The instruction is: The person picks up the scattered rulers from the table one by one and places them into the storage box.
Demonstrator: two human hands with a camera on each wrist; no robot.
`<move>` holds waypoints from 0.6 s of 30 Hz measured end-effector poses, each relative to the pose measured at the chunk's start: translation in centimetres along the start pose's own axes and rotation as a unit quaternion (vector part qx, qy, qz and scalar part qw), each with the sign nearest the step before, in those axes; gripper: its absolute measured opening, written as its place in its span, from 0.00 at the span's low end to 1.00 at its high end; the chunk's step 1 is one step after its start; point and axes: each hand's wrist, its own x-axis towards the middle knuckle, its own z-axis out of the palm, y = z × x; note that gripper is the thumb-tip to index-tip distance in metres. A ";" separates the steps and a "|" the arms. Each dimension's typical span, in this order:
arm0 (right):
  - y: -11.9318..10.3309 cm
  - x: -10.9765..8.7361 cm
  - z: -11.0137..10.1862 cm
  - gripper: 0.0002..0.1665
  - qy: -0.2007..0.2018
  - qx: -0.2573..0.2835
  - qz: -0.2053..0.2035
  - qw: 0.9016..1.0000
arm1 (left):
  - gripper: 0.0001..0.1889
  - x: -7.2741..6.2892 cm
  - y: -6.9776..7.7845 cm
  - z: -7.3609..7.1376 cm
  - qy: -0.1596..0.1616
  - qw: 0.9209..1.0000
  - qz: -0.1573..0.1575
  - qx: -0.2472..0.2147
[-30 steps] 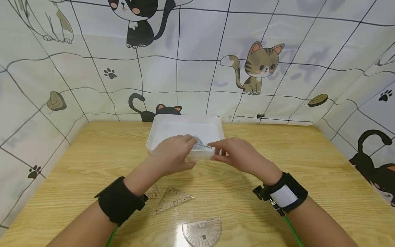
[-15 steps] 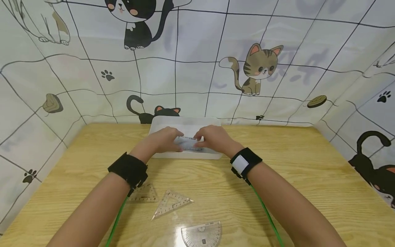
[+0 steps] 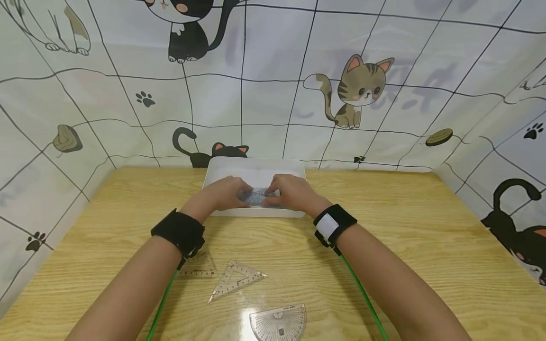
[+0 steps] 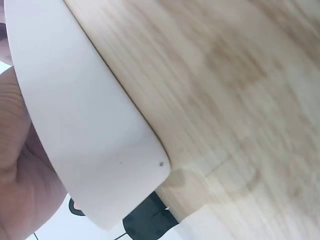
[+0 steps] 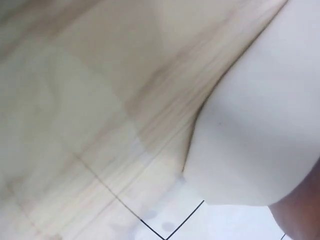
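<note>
A white rectangular tray (image 3: 251, 170) stands at the back of the table. Inside it, between my two hands, lies a bluish see-through plastic piece (image 3: 257, 196) with faint dark marks, its kind too small to tell. My left hand (image 3: 228, 193) holds its left end with bent fingers; my right hand (image 3: 294, 193) pinches the right end. Both hands reach over the tray's near wall. That outer wall (image 4: 85, 110) hides most of my left hand in the left wrist view. In the right wrist view, only a sliver of my right hand (image 5: 302, 210) shows beside the wall.
On the wooden table (image 3: 384, 237), nearer me, lie a clear set square (image 3: 234, 282), a second set square (image 3: 200, 266) partly behind my left wrist, and a clear protractor (image 3: 279, 322). A cat-print cloth (image 3: 264, 104) hangs behind.
My hands have moved from the tray's near edge to inside it, lowering the plastic piece with them. Over the last half second they have barely moved, while the piece looks more crumpled.
</note>
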 end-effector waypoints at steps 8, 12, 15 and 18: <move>-1.4 -1.7 -1.2 0.19 -0.009 0.078 0.044 0.996 | 0.34 -2.6 0.5 -0.4 0.025 0.998 -0.011 -0.058; -2.4 -3.6 -1.8 0.18 -0.014 0.097 0.045 0.994 | 0.34 -5.4 1.5 -0.1 0.072 0.996 0.007 -0.051; -3.5 -5.0 -2.0 0.19 -0.001 0.088 0.036 0.995 | 0.31 -7.6 2.4 0.7 0.127 0.991 0.031 -0.014; -5.0 -6.2 -2.0 0.18 0.024 0.063 0.016 0.998 | 0.27 -9.6 3.3 1.7 0.195 0.977 0.081 0.033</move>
